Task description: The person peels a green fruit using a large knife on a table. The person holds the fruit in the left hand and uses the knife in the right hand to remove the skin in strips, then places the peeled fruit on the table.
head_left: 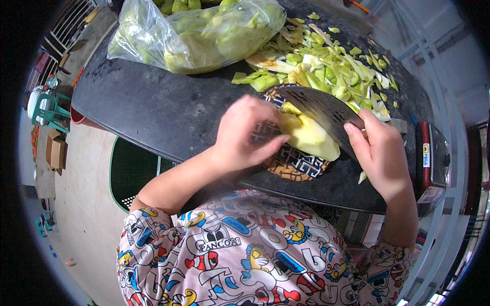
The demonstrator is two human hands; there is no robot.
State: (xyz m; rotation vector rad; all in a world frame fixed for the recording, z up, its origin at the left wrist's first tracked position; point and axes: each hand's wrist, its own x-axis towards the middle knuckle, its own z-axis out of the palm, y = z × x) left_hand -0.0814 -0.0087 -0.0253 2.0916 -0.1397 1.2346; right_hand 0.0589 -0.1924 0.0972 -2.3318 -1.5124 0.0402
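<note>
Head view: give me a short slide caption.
Right hand holds a broad knife by a peeled vegetable on a patterned mat, left hand close, green peelings beyond.

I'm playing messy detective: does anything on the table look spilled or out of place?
Yes: green peelings lie strewn over the black table, not in a bowl; one pale scrap sits apart, near the right hand.

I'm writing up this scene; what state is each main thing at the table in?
Left hand: open, blurred, beside the vegetable.
Right hand: closed on the knife.
Knife: tilted, blade beside the vegetable.
Vegetable: looks peeled, lying on the mat.
Mat: partly covered.
Peelings: scattered in a loose heap.
Bag: see-through, crumpled, well filled.
</note>
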